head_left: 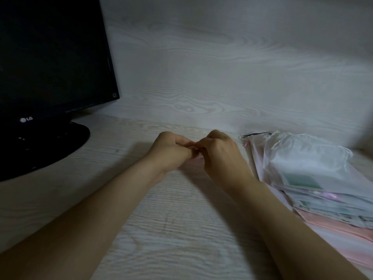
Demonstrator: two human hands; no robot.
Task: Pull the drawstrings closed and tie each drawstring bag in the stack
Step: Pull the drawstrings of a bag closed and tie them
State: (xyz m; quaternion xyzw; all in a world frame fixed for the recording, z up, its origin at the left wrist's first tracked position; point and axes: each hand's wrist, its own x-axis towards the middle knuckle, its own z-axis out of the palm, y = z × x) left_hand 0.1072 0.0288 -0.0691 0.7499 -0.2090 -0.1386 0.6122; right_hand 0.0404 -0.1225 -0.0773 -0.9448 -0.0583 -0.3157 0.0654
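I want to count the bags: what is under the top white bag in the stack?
Under the top white bag lie more flat bags, whitish and pink, on the desk. Their number and drawstrings are mostly covered.

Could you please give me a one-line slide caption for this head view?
Left hand and right hand meet fingertip to fingertip over the desk, between monitor and bag stack.

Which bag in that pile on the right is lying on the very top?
The sheer white bag with a green card showing through it tops the stack. The pink and pale ones lie flat beneath it, only their edges showing.
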